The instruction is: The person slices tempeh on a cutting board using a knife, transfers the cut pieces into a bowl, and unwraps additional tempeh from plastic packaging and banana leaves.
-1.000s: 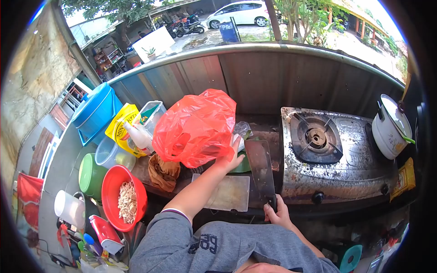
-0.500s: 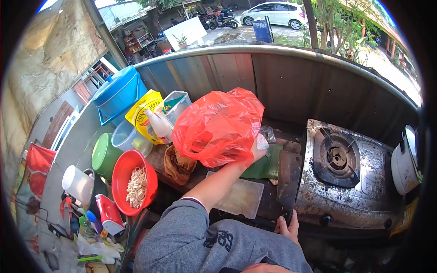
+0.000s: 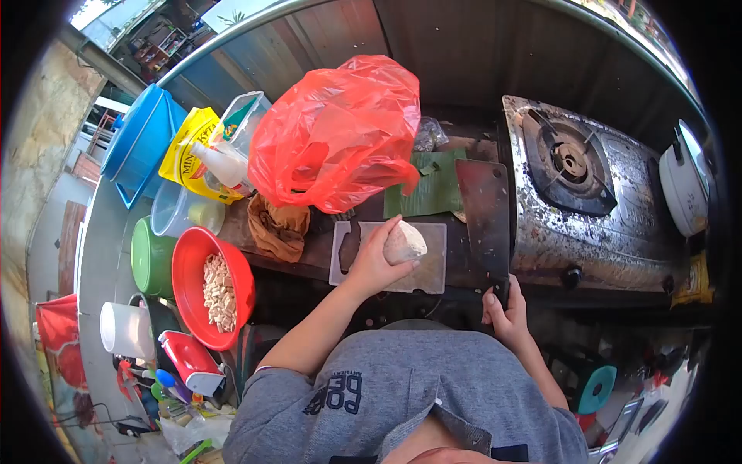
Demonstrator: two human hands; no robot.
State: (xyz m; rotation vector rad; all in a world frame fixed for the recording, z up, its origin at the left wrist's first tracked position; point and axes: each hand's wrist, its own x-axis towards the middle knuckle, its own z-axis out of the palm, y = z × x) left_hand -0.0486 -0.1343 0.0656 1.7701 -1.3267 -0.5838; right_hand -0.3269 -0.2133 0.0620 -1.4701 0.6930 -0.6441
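Observation:
My left hand (image 3: 379, 261) is closed around a whitish block (image 3: 405, 242) above a pale cutting board (image 3: 433, 267). My right hand (image 3: 506, 312) grips the handle of a wide cleaver (image 3: 485, 220), whose dark blade points away from me, between the board and the stove. Behind the board lies a green leaf (image 3: 427, 188). A red plastic bag (image 3: 336, 135) stands beyond my left hand. To the left, a red bowl (image 3: 243, 286) holds many small pale pieces (image 3: 219, 292).
A two-part metal stove (image 3: 634, 224) with a burner stands at the right, a white pot (image 3: 683, 189) beside it. At the left are a blue bucket (image 3: 139, 139), a yellow pouch (image 3: 189, 158), a green container (image 3: 149, 259) and a brown cloth (image 3: 276, 226).
My left hand has come back from beside the red bag to above the board, with the whitish block now plainly in it. My right hand still holds the cleaver. The view has tilted down.

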